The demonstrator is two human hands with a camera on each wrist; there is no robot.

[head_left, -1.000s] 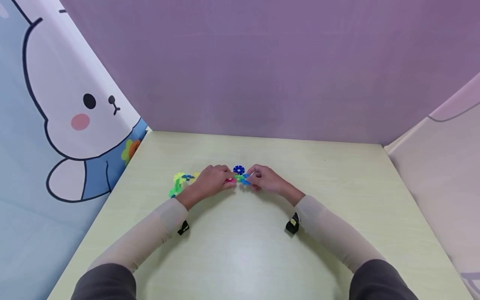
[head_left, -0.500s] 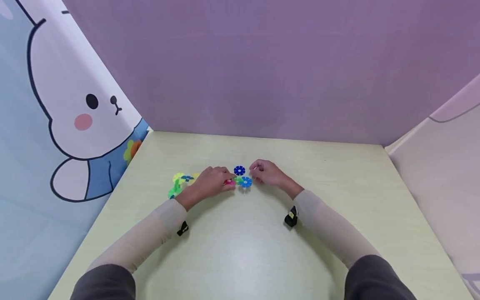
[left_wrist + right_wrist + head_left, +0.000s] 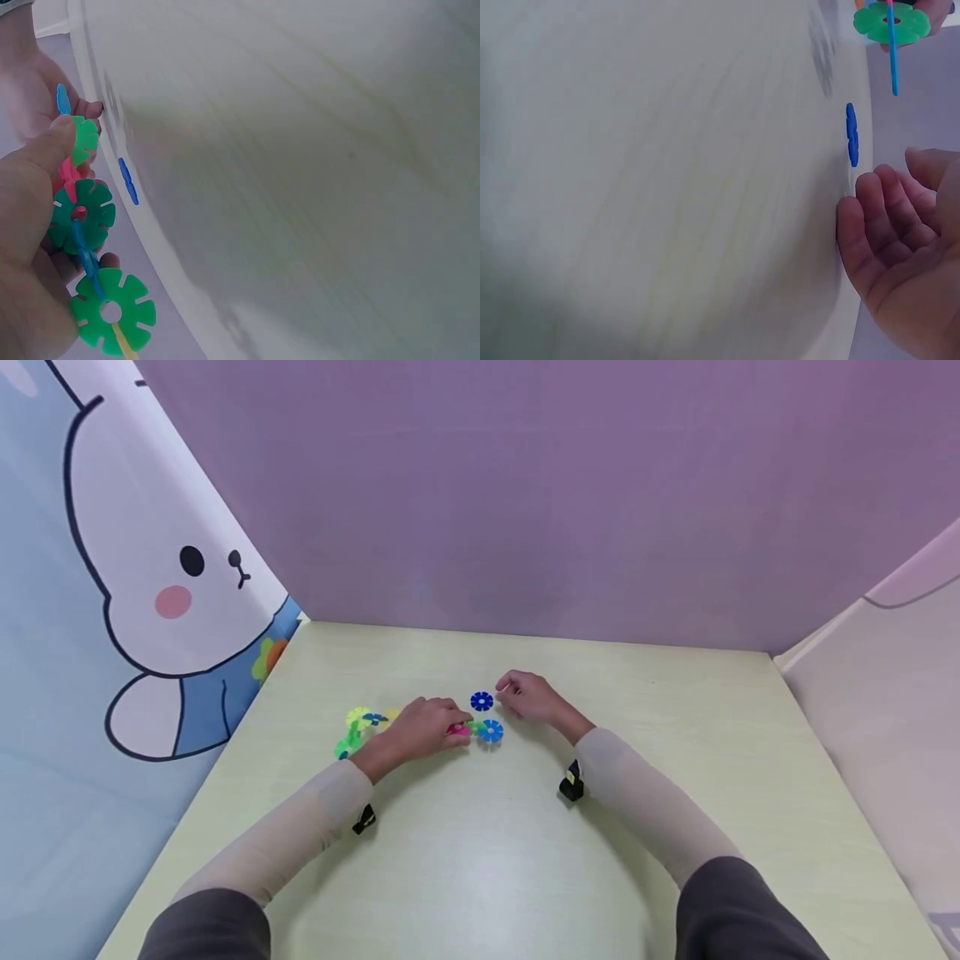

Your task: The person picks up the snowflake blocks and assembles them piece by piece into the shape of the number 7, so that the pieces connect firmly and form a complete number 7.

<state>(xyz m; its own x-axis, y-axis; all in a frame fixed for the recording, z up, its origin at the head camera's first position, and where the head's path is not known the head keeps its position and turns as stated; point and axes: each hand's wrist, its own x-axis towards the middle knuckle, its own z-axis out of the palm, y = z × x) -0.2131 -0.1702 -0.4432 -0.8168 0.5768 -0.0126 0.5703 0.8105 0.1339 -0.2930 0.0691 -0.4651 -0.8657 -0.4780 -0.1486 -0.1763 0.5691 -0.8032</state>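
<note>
My left hand (image 3: pixel 422 728) holds a chain of slotted plastic discs, pinching it near a pink disc (image 3: pixel 459 728). Beyond the fingertips, the chain's end shows a green disc (image 3: pixel 86 140) and a light blue disc (image 3: pixel 491 731). More linked pieces trail to the left, among them a green disc (image 3: pixel 84 215) and a yellow disc (image 3: pixel 357 717); the hand hides part of the chain. A loose dark blue disc (image 3: pixel 482 701) lies flat on the table. Just right of it hovers my right hand (image 3: pixel 532 697), fingers loosely curled and holding nothing.
The pale wooden table (image 3: pixel 480 860) ends at a purple backdrop (image 3: pixel 525 510) behind. A blue curtain with a cartoon figure (image 3: pixel 180 610) borders the left side, and a pale curtain (image 3: pixel 885 710) the right.
My right hand has let go of the light blue disc and moved up and away, beside the dark blue disc. The left hand keeps its grip on the chain, almost still.
</note>
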